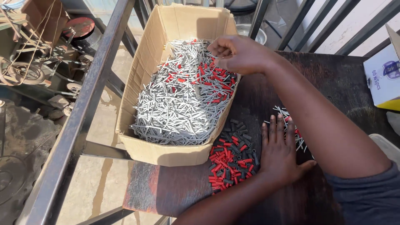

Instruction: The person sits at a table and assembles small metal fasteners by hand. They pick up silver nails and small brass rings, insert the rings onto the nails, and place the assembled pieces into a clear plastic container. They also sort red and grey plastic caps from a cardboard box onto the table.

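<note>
A long cardboard box (pixel 141 87) lies on a dark wooden table (pixel 333 79), filled with a heap of grey metal pins (pixel 175 104) mixed with some red sleeves (pixel 216 83). My right hand (pixel 237 54) reaches into the far end of the box, its fingers bunched down on pins in the heap. My left hand (pixel 279 154) rests flat on the table, palm down and fingers apart. Its fingertips touch a small pile of pins (pixel 287 118). A pile of red and black sleeves (pixel 231 156) lies just left of that hand.
A white and yellow carton (pixel 383 79) stands at the table's right edge. Dark metal frame bars (pixel 83 108) run along the left and across the back. A metal bowl (pixel 250 31) sits behind the box. Wheels and scrap (pixel 29 73) lie on the ground at left.
</note>
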